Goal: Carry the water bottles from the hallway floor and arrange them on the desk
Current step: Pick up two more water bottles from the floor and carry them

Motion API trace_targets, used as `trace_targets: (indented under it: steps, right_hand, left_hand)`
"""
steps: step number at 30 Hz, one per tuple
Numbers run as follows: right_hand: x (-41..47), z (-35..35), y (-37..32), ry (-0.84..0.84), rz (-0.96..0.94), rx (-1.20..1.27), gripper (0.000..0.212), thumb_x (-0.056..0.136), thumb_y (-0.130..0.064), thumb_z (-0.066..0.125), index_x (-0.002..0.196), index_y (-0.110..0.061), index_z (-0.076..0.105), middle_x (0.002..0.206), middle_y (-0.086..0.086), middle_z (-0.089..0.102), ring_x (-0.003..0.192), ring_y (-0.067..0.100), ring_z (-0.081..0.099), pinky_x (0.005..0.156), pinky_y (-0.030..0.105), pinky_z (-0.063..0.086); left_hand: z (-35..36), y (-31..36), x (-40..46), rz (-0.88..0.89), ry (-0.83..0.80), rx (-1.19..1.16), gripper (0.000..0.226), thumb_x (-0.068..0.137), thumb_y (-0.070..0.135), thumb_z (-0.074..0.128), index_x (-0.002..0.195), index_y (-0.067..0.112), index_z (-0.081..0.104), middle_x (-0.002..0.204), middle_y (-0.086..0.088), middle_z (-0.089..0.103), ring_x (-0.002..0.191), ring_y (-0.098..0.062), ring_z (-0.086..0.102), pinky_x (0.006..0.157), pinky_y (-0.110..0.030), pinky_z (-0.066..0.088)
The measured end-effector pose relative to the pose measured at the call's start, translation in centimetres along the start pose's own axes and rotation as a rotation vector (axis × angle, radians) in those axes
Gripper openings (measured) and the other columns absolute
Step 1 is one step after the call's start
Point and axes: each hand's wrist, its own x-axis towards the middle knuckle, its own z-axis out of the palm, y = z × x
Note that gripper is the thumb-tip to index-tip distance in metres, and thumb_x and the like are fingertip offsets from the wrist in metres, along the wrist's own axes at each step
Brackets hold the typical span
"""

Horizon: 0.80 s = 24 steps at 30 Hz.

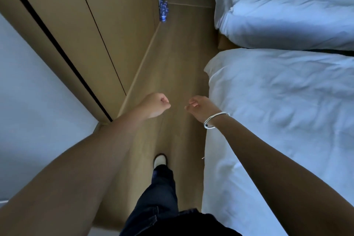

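Both forearms are bare, no sleeves in sight. A slim silver bangle (214, 121) rings the right wrist (open-ended, by the look of it). Below, dark navy trousers (162, 193) with a visible seam, and one pale, rounded shoe (160, 160) at the leg's end.

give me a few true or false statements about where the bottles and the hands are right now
1. The water bottles stand on the floor beside the wooden wall panel. True.
2. The left hand grips a bottle. False: its fingers are curled and it holds nothing.
3. The right hand wears a silver bangle at the wrist. True.
4. The bottles lie on the nearer bed. False: they are on the floor, far ahead on the left.
5. The right hand presses on the bed. False: it hangs in the air, holding nothing.
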Motion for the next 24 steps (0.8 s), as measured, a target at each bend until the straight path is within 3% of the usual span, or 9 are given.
trace_targets:
  steps: [2, 6, 10, 14, 17, 22, 24]
  right_hand:
    - [4.5, -0.7, -1.1, 0.003, 0.015, -0.009, 0.034, 0.090, -0.022, 0.056, 0.115, 0.001, 0.056, 0.115, 0.015, 0.061, 0.109, 0.028, 0.056, 0.092, 0.029, 0.040]
    - [13.2, -2.4, -3.6, 0.028, 0.058, 0.005, 0.030, 0.088, -0.016, 0.055, 0.106, 0.008, 0.058, 0.110, 0.021, 0.063, 0.104, 0.034, 0.058, 0.090, 0.036, 0.045]
    - [20.9, -3.9, -5.9, 0.033, 0.081, 0.023, 0.025, 0.088, -0.017, 0.054, 0.106, -0.001, 0.060, 0.109, 0.014, 0.063, 0.103, 0.029, 0.059, 0.087, 0.032, 0.045]
    - [26.7, -4.7, -6.7, 0.051, 0.092, 0.032, 0.023, 0.087, -0.018, 0.056, 0.104, -0.003, 0.060, 0.108, 0.013, 0.064, 0.102, 0.027, 0.060, 0.087, 0.031, 0.045]
    - [31.3, -5.7, -7.0, 0.054, 0.108, 0.037, 0.025, 0.086, -0.016, 0.055, 0.104, 0.000, 0.060, 0.108, 0.014, 0.065, 0.102, 0.030, 0.060, 0.087, 0.034, 0.046]
    - [39.4, -8.5, -6.7, 0.059, 0.079, 0.027, 0.027, 0.087, -0.019, 0.056, 0.111, -0.008, 0.060, 0.112, 0.008, 0.064, 0.104, 0.023, 0.059, 0.087, 0.027, 0.043]
    - [43.1, -10.1, -6.4, 0.048, 0.075, 0.017, 0.029, 0.087, -0.020, 0.056, 0.114, -0.009, 0.059, 0.114, 0.007, 0.063, 0.106, 0.023, 0.058, 0.088, 0.027, 0.042]
  left_hand:
    - [-1.9, 0.1, 4.3, -0.001, 0.002, 0.002, 0.014, 0.088, 0.021, 0.057, 0.096, 0.011, 0.064, 0.077, 0.001, 0.057, 0.072, -0.016, 0.052, 0.060, -0.023, 0.036]
    - [-6.7, 0.7, 12.6, 0.004, -0.010, 0.009, 0.012, 0.088, 0.020, 0.057, 0.094, 0.012, 0.064, 0.089, -0.002, 0.061, 0.086, -0.019, 0.055, 0.073, -0.024, 0.038]
    - [-11.8, 1.1, 20.5, 0.020, 0.024, -0.006, 0.007, 0.088, 0.017, 0.056, 0.088, 0.013, 0.062, 0.073, 0.002, 0.057, 0.079, -0.021, 0.053, 0.060, -0.023, 0.037]
    - [-14.3, 1.3, 26.4, 0.049, -0.001, 0.066, 0.021, 0.091, 0.010, 0.047, 0.094, 0.005, 0.067, 0.088, -0.005, 0.059, 0.081, -0.017, 0.051, 0.056, -0.015, 0.035]
    - [-15.0, 1.6, 31.0, 0.058, -0.028, 0.062, 0.021, 0.090, 0.006, 0.045, 0.086, 0.011, 0.065, 0.089, -0.007, 0.060, 0.080, -0.018, 0.052, 0.058, -0.020, 0.035]
    - [-16.2, 3.5, 39.6, 0.059, 0.005, 0.044, 0.016, 0.091, 0.009, 0.049, 0.091, 0.008, 0.065, 0.100, -0.012, 0.066, 0.086, -0.017, 0.053, 0.071, -0.021, 0.036]
    - [-16.6, 4.7, 43.5, 0.075, 0.006, 0.060, 0.016, 0.091, 0.008, 0.049, 0.092, 0.006, 0.066, 0.103, -0.013, 0.067, 0.085, -0.016, 0.052, 0.069, -0.020, 0.034]
